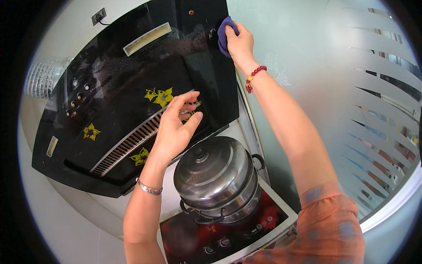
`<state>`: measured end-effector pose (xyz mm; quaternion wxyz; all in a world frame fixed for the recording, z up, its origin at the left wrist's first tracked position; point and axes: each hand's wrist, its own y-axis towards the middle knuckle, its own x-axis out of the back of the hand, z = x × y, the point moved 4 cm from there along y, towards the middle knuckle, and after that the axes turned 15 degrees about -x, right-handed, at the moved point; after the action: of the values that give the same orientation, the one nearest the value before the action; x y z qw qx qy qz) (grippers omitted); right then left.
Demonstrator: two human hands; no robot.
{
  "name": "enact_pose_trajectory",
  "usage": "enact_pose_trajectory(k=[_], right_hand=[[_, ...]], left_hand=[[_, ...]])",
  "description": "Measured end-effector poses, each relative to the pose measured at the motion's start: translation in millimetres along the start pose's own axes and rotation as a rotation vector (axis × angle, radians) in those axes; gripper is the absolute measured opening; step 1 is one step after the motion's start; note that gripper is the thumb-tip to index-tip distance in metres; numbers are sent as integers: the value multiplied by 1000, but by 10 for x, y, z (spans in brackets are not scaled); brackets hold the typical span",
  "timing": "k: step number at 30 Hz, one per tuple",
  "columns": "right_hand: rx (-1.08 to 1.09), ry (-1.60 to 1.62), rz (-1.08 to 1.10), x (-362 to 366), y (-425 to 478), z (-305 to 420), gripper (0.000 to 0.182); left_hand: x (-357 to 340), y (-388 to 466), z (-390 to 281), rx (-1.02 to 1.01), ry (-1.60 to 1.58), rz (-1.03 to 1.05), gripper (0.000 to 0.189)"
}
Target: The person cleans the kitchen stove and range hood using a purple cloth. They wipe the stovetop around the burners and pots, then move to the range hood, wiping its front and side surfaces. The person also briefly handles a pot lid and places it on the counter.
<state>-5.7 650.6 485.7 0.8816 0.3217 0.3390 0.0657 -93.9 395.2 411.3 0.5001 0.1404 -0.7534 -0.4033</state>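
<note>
A purple cloth [224, 39] is bunched in my right hand [241, 44], pressed against the right edge of a black range hood [211, 76]. My left hand [179, 125] holds nothing; its fingers are curled but apart, in front of the hood near its curved metal vent grille [132, 140]. Whether those fingers touch the hood cannot be told. Yellow flower decals [161, 96] mark the hood's dark face, and wet-looking streaks and droplets show on its upper part.
Below the hood a lidded stainless steel steamer pot [214, 175] stands on a dark red and black cooktop [184, 237]. To the right is a frosted glass panel [296, 66]. A foil duct [49, 77] and a wall socket [98, 16] are at the upper left.
</note>
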Motion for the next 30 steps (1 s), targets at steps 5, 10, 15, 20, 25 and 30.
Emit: enact_pose_trajectory(k=[5,10,15,20,25,30], right_hand=[[-20,-57,-21,156,-133,-256,25],[-64,-231,15,371,-337,-852,23],[4,-389,-107,540,-603,-1310,22],[-80,-464,-81,729,-870,-1836,17],[11,-507,-90,801,-996,-2052,15],[-183,-653,32,1017,-1152,-2688,10]], left_hand=[[-99,-159,222,98,-14,29,44],[-164,-291,386,167,-9,25,43],[-261,-361,457,190,-3,49,44],[-359,-462,607,214,0,59,44],[-401,-501,630,240,-2,72,45],[-443,-446,605,227,8,91,45]])
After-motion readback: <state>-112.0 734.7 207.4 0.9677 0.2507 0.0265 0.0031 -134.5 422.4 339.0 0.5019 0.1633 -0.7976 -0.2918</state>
